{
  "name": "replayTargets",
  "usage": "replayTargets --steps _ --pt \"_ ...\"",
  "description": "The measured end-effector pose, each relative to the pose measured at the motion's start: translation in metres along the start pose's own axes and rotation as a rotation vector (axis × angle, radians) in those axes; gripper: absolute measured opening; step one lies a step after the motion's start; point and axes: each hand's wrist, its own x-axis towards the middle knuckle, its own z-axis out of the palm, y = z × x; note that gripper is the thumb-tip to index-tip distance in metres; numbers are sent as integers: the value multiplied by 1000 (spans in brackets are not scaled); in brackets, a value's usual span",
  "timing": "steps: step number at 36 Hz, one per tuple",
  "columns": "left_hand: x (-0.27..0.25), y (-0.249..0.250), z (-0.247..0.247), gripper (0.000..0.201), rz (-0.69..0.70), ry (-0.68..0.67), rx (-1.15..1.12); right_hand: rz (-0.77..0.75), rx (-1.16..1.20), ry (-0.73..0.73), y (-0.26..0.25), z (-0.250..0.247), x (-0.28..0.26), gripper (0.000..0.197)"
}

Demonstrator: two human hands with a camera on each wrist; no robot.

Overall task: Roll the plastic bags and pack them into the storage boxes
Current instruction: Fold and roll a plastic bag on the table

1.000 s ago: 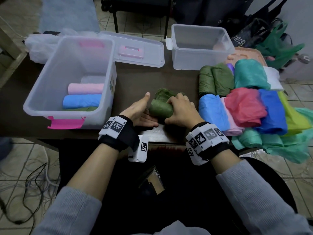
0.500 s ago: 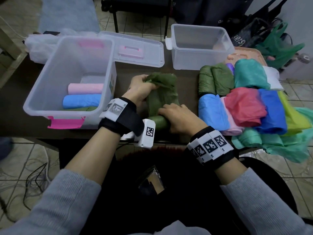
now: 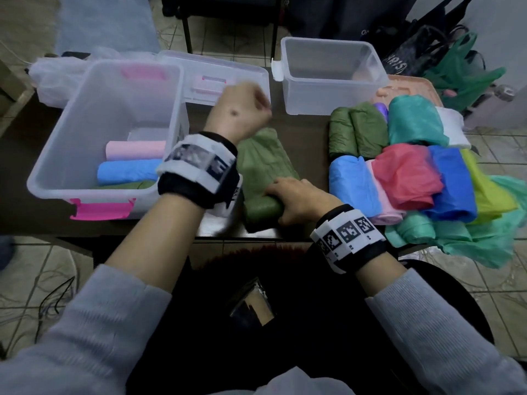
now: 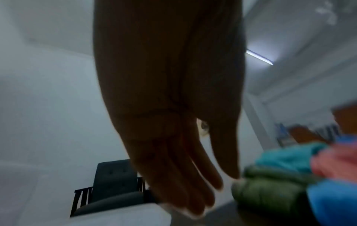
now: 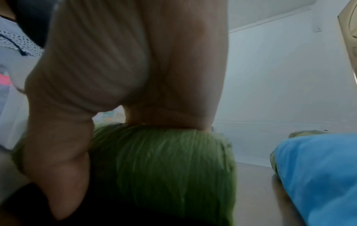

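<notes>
An olive green plastic bag (image 3: 265, 163) lies on the dark table (image 3: 310, 132), flat at its far end and rolled at its near end. My right hand (image 3: 296, 196) grips that rolled end, thumb and fingers wrapped round it; in the right wrist view the hand (image 5: 125, 76) sits on the green roll (image 5: 164, 160). My left hand (image 3: 242, 109) hovers above the bag's far end, blurred; the left wrist view shows its fingers (image 4: 183, 168) straight and holding nothing. The large clear box (image 3: 108, 89) at left holds pink (image 3: 135, 149), blue (image 3: 128, 172) and green rolls.
A smaller clear box (image 3: 330, 75) stands at the back, with the large box's lid (image 3: 214, 78) to its left. At right is a pile of bags: olive rolls (image 3: 358, 132), teal (image 3: 413, 121), red (image 3: 405, 175), blue (image 3: 450, 181), light blue (image 3: 353, 183). Chairs and bags stand behind the table.
The compact green roll has been pulled out away from me into a flat strip. My left hand has let go of its far end and lifted; my right hand stays on the near end.
</notes>
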Motion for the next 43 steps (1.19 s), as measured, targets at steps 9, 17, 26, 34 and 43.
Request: replayTargets --steps 9,17,26,34,43 --pt "-13 -33 59 55 -32 -670 452 -7 25 6 -1 1 -2 48" --pt "-12 -57 60 55 70 -714 374 -30 138 56 -8 -1 1 55" --pt "-8 -63 62 64 78 -729 415 -30 209 79 -9 9 2 53" --pt "-4 -57 60 62 45 -727 379 -35 327 94 -7 18 1 56" --pt "-3 -64 50 60 42 -514 273 -26 288 81 0 9 8 59"
